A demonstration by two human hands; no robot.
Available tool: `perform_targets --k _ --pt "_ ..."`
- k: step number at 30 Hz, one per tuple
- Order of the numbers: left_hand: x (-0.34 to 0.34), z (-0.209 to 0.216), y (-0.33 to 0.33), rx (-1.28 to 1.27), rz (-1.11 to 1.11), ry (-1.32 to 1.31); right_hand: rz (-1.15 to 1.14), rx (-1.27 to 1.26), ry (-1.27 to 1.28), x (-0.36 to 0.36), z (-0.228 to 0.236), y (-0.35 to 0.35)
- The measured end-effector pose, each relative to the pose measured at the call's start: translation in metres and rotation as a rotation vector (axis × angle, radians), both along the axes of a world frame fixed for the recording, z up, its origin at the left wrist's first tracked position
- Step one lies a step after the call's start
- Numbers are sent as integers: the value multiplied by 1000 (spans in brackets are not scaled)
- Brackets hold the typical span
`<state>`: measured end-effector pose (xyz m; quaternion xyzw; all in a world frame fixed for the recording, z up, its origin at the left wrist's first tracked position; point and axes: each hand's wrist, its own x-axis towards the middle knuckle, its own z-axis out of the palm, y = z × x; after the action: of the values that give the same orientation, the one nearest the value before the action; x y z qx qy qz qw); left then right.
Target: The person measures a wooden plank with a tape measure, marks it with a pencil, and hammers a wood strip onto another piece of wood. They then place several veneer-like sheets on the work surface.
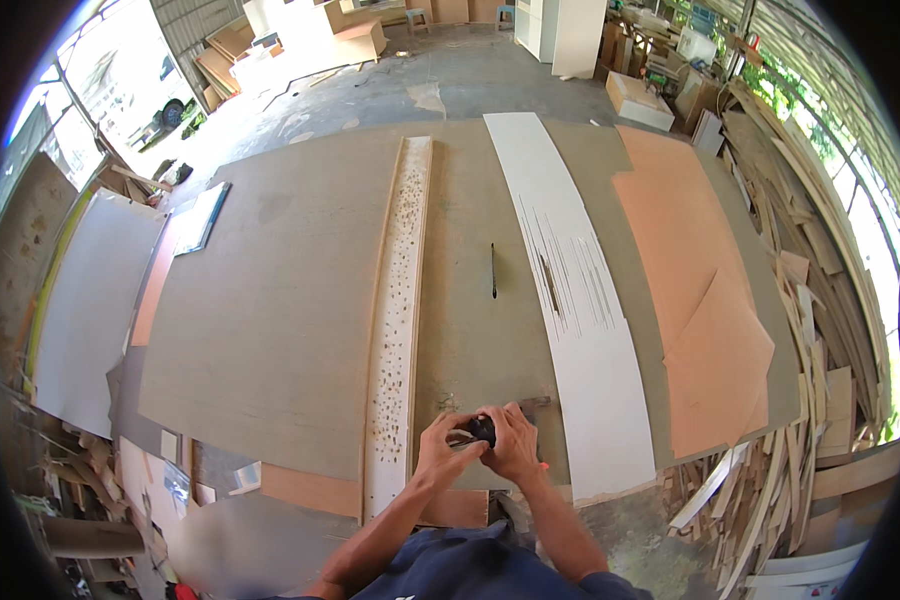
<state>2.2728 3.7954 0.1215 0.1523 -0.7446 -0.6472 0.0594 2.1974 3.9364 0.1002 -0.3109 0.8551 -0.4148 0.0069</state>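
Close to my body, both hands are raised over the near edge of a large brown board table. Between them is a small, rounded black object whose kind I cannot make out. My left hand curls its fingers and thumb against its left side. My right hand wraps round its right side, hiding part of it. A dark bar-like piece lies just beyond my right hand. Farther up the table rests a thin black pen-like stick, apart from both hands.
Left of my hands runs a long white, speckled strip with raised wooden edges. A white sheet with long slits lies to the right, beside orange-brown sheets. Wood offcuts pile along the right side. Cabinets stand at the back.
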Motion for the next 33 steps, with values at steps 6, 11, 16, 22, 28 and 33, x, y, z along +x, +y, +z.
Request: perform_targets --k 6,11,16,22,28,33 --pt "-34 -27 -29 261 -94 -126 168 140 56 -40 4 8" --pt "-110 -52 -99 -357 -249 151 -64 432 177 -118 -34 58" --pt "-196 -77 -161 -842 -96 247 -295 561 139 -212 -73 92" --pt "-255 -97 -178 -1011 -75 98 -421 506 271 -283 -83 85" --pt "-263 -119 -194 -1179 -1 -10 -397 525 304 -318 -93 51" --pt "-263 -123 -200 -1070 -22 -48 -369 481 356 -316 -101 41"
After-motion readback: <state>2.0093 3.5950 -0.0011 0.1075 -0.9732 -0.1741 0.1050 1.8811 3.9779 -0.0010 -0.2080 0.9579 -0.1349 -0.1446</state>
